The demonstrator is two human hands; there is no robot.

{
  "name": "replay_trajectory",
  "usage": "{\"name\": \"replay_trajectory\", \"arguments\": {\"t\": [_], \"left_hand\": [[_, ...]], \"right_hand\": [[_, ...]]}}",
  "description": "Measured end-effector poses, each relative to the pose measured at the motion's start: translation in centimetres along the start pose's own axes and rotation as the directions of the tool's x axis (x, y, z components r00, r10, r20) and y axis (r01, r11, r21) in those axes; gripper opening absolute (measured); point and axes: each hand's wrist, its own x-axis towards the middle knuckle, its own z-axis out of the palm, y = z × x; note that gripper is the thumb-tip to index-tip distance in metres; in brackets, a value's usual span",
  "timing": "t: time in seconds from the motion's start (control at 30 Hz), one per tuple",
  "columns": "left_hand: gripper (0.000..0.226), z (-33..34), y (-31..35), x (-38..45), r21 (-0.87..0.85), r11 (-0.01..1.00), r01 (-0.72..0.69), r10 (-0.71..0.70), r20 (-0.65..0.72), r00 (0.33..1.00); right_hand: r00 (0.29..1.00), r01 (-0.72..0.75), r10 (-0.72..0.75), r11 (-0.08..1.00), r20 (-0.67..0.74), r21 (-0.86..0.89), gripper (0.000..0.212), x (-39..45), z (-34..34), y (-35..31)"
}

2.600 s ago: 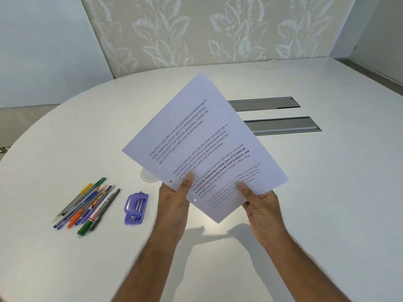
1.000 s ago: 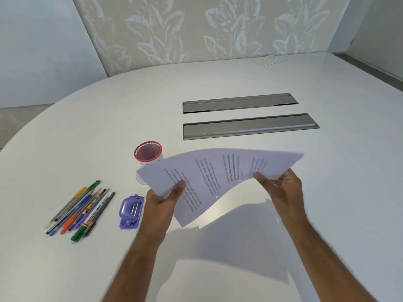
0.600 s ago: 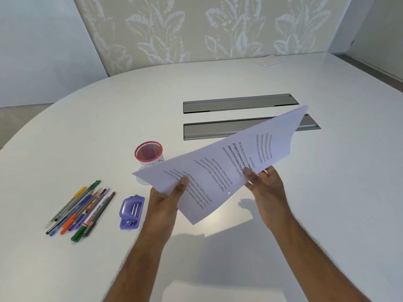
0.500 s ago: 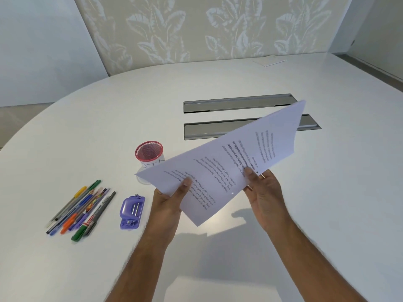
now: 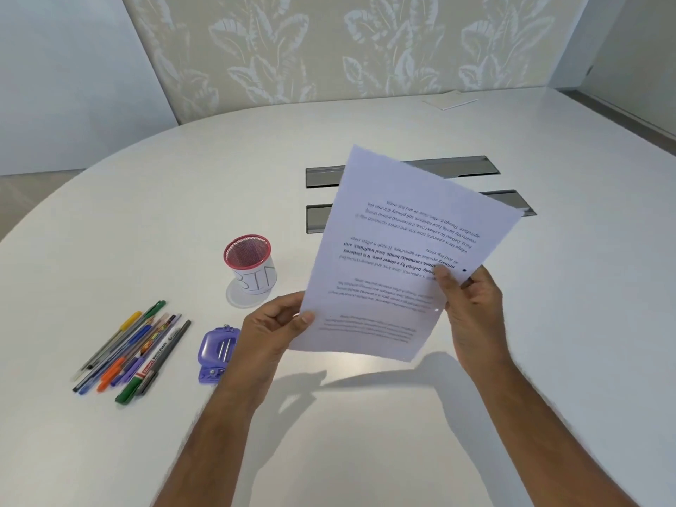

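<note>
Left hand (image 5: pixel 272 329) and right hand (image 5: pixel 466 300) each pinch an edge of the printed sheet (image 5: pixel 402 258) above the table (image 5: pixel 548 323): light, floppy, creases easily.

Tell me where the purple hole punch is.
Head view, left side: the purple hole punch lies between the pens and the left hand, in front of the red-rimmed cup.

A red mesh cup marked BIN (image 5: pixel 250 267) stands on the white desk (image 5: pixel 146 221) near a purple hole punch (image 5: pixel 216 354) and a cluster of pens (image 5: pixel 131 349). Two grey cable slots (image 5: pixel 451 166) lie farther back.
</note>
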Motion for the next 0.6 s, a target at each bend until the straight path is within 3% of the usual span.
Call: {"name": "replay_trajectory", "arguments": {"t": [0.13, 0.43, 0.6], "left_hand": [[0.036, 0.2, 0.6, 0.0, 0.098, 0.995, -0.011, 0.002, 0.085, 0.996], [0.027, 2.4, 2.9, 0.8, 0.167, 0.96, -0.224, 0.211, 0.09, 0.973], [0.024, 2.4, 1.1, 0.8, 0.203, 0.973, -0.112, 0.109, 0.029, 0.994]], "right_hand": [[0.997, 0.014, -0.01, 0.998, 0.079, -0.062, 0.016, -0.1, -0.2, -0.5], [0.974, 0.149, -0.114, 0.974, 0.196, -0.172, 0.017, -0.6, 1.2, -2.5], [0.987, 0.065, -0.028, 0.97, 0.159, -0.234, 0.016, -1.0, 0.8, -0.1]]}}
